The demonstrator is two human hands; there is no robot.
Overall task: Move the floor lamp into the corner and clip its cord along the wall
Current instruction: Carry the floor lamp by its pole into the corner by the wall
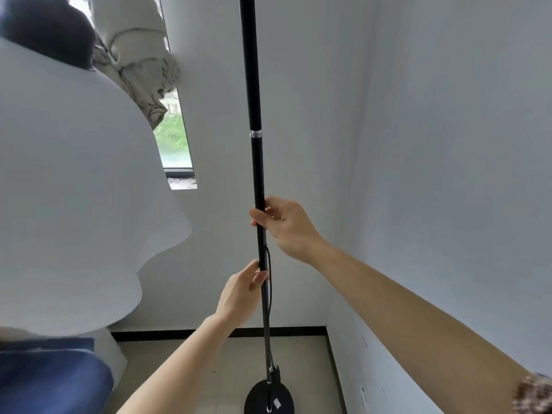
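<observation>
The floor lamp's black pole (257,174) stood upright near the corner, its round base (268,397) on the pale floor (301,363). The right hand (286,225) had its grip clenched around the pole; the left hand (242,294) grasped it lower down, just beside the thin cord (270,288) running down the pole. White walls (448,144) met behind, edged by a dark skirting (292,330). A window (176,138) with a bunched curtain (140,61) lay to the left.

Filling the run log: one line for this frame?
stage: positioning lamp | left hand: gripping thin black metal lamp pole | right hand: gripping pole, higher | round black base: on floor near corner | cord: unclipped
</observation>
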